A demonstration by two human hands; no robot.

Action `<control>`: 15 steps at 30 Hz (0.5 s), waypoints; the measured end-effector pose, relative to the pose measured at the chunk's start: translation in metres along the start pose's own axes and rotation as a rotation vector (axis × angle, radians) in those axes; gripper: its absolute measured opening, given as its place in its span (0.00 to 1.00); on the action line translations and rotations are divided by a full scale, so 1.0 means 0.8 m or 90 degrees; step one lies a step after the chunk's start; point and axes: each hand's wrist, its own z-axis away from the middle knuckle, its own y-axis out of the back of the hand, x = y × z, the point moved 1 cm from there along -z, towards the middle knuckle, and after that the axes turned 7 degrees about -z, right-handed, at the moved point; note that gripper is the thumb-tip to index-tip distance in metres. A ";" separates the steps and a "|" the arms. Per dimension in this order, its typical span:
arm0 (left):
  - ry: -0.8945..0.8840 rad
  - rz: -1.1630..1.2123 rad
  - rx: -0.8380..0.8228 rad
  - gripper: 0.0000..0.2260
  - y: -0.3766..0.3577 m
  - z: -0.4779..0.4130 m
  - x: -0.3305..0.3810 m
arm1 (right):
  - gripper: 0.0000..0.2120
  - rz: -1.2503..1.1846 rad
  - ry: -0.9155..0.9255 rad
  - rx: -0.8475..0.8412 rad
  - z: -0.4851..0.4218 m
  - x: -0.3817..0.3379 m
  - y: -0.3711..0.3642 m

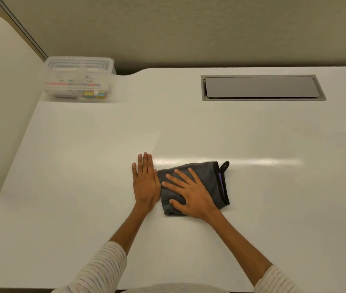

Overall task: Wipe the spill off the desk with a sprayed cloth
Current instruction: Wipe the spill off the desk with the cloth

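Observation:
A folded dark grey cloth (210,176) with a black edge, a purple stripe and a small hanging loop lies on the white desk (83,166) near the middle. My right hand (191,193) presses flat on top of the cloth with fingers spread. My left hand (145,182) lies flat on the desk, fingers together, its edge against the cloth's left side. No spill is visible on the desk surface. No spray bottle is in view.
A clear plastic organiser (79,79) with pens and sticky notes stands at the back left. A grey cable hatch (262,87) is set into the desk at the back right. A beige partition wall (189,28) rises behind the desk.

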 end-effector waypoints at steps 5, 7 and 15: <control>0.008 0.005 0.001 0.24 0.001 0.000 0.002 | 0.28 0.039 -0.197 0.067 -0.043 0.022 0.023; 0.009 0.005 0.001 0.24 0.001 0.000 0.002 | 0.28 0.050 -0.306 0.102 -0.051 0.033 0.031; 0.014 0.020 0.019 0.24 -0.001 0.001 0.001 | 0.31 0.072 -0.729 0.276 0.059 0.101 0.058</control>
